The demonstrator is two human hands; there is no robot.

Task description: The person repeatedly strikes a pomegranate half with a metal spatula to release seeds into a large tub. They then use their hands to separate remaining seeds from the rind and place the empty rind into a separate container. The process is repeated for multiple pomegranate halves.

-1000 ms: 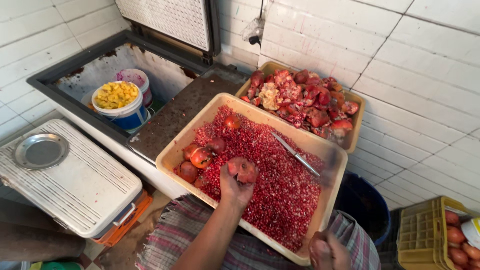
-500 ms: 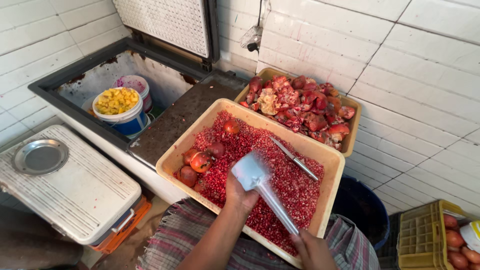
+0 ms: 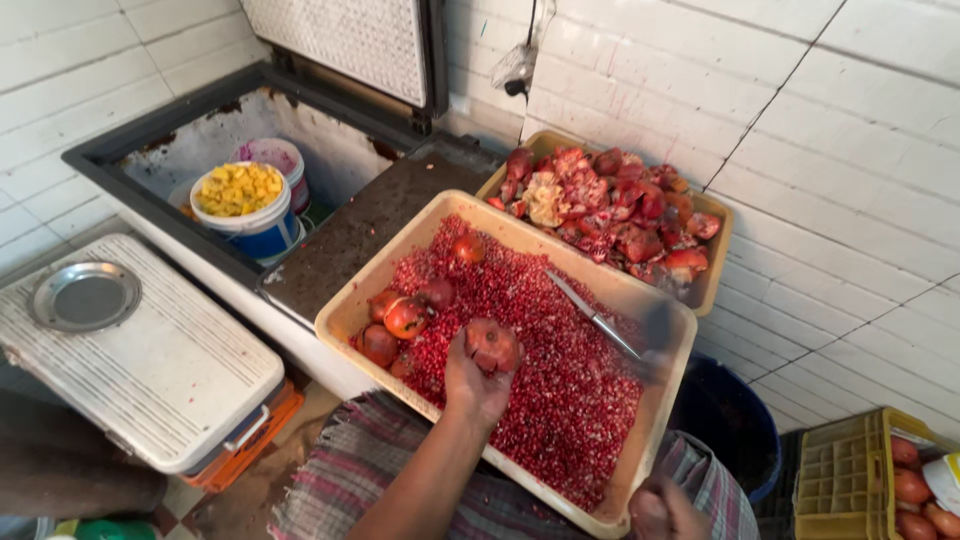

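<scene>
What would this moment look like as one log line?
left hand: holds pomegranate half | right hand: low, grip unclear | tray of seeds: knife on it | rinds tray behind

A tray of seeds sits on the lap, holding a knife at its right and whole fruits at its left, with a tray of peels behind it, a bucket in the freezer to the left, and a crate to the right.
</scene>
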